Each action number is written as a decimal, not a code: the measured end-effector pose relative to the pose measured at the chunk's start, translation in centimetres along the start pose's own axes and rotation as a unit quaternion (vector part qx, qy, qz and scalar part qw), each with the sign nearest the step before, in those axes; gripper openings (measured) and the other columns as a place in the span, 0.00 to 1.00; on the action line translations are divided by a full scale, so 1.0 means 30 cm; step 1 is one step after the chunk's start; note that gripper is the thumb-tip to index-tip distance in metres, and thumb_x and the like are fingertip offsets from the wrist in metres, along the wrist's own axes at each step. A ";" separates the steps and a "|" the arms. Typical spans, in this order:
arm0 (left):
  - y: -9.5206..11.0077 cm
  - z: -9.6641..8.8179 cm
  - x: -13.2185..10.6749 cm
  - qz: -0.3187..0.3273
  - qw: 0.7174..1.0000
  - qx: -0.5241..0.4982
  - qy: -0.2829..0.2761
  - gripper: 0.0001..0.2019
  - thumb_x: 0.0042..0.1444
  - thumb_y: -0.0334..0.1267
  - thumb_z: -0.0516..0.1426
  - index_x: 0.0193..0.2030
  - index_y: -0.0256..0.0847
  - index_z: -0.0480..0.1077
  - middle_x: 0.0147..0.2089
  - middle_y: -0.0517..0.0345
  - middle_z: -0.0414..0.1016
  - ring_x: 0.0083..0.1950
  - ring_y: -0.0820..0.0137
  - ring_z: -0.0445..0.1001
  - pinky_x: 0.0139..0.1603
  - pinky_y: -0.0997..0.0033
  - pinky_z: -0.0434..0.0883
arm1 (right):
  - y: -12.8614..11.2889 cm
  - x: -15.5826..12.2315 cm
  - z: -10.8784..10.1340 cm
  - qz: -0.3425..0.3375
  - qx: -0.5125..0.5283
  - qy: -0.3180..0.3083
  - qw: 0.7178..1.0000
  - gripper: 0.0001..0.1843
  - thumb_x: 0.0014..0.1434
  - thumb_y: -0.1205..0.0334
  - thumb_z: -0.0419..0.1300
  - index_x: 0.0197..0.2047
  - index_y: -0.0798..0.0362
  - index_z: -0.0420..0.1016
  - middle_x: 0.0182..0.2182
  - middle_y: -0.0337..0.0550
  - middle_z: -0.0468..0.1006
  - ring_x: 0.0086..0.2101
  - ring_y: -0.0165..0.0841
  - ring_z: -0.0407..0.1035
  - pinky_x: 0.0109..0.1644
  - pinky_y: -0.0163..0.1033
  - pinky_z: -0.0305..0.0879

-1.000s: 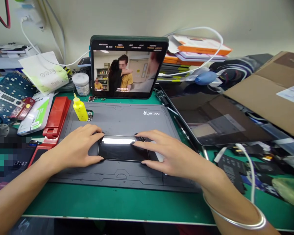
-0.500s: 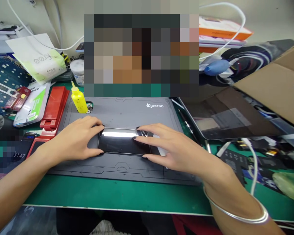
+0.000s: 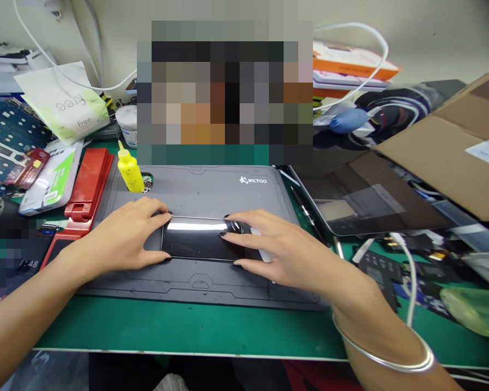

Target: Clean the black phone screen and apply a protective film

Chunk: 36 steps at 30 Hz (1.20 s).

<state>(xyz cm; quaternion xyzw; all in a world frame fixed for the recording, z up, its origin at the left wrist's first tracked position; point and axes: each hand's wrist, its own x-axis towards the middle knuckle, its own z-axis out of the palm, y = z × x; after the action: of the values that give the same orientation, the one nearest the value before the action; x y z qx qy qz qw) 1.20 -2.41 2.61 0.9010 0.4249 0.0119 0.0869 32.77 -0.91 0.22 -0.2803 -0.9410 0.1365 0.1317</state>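
Observation:
A smartphone with a dark, glossy screen (image 3: 199, 244) lies flat and lengthwise on the grey work mat (image 3: 187, 190), a bright light strip reflected along its upper side. My left hand (image 3: 126, 233) holds its left end, thumb on the near edge and fingers on the far edge. At the other end, my right hand (image 3: 277, 247) grips the same two edges with a thumb and a finger, while another fingertip rests on the glass. A pale flat piece (image 3: 264, 247) shows partly beneath the right hand; what it is I cannot tell.
A yellow dropper bottle (image 3: 130, 171) stands at the mat's upper left, beside a red folding holder (image 3: 87, 182). To the right are a pen-like tool (image 3: 303, 206), a large dark panel (image 3: 362, 190), a cardboard box (image 3: 444, 146) and loose phone parts (image 3: 378, 271). A pixelated block covers the back.
Both hands keep their hold on the smartphone, which stays in place on the mat. The whole view has shifted slightly.

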 end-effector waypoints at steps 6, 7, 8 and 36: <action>0.001 0.002 -0.001 -0.007 1.000 -0.009 0.001 0.25 0.54 0.47 0.64 0.55 0.34 0.72 0.57 0.42 0.71 0.56 0.51 0.72 0.55 0.52 0.71 | -0.001 0.000 0.003 0.001 -0.001 0.003 1.000 0.15 0.61 0.64 0.65 0.51 0.52 0.78 0.56 0.56 0.72 0.53 0.47 0.69 0.54 0.53 0.72; 0.000 0.004 -0.001 -0.010 1.000 -0.011 0.001 0.26 0.54 0.48 0.63 0.55 0.35 0.71 0.57 0.42 0.71 0.56 0.52 0.71 0.55 0.52 0.71 | -0.002 0.000 0.003 0.000 -0.001 0.003 1.000 0.15 0.61 0.65 0.65 0.51 0.52 0.78 0.56 0.56 0.72 0.53 0.47 0.69 0.54 0.53 0.72; -0.001 0.006 -0.002 -0.012 1.000 -0.013 0.002 0.26 0.54 0.48 0.63 0.56 0.35 0.71 0.57 0.42 0.71 0.56 0.52 0.71 0.55 0.52 0.71 | -0.002 0.000 0.002 -0.001 -0.001 0.003 1.000 0.15 0.61 0.65 0.65 0.51 0.52 0.79 0.56 0.57 0.72 0.53 0.47 0.69 0.54 0.53 0.72; -0.013 0.005 -0.008 0.005 0.999 -0.035 0.015 0.24 0.57 0.49 0.60 0.56 0.37 0.71 0.59 0.44 0.71 0.57 0.54 0.71 0.58 0.56 0.69 | -0.010 -0.009 -0.004 0.014 0.005 0.001 1.000 0.14 0.61 0.64 0.64 0.51 0.52 0.78 0.57 0.56 0.72 0.54 0.47 0.69 0.55 0.54 0.71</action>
<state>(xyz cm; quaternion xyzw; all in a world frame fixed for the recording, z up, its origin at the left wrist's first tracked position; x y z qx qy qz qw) 0.75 -2.36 2.42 0.8991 0.4213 0.0405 0.1118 32.87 -1.29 0.39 -0.2930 -0.9361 0.1430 0.1317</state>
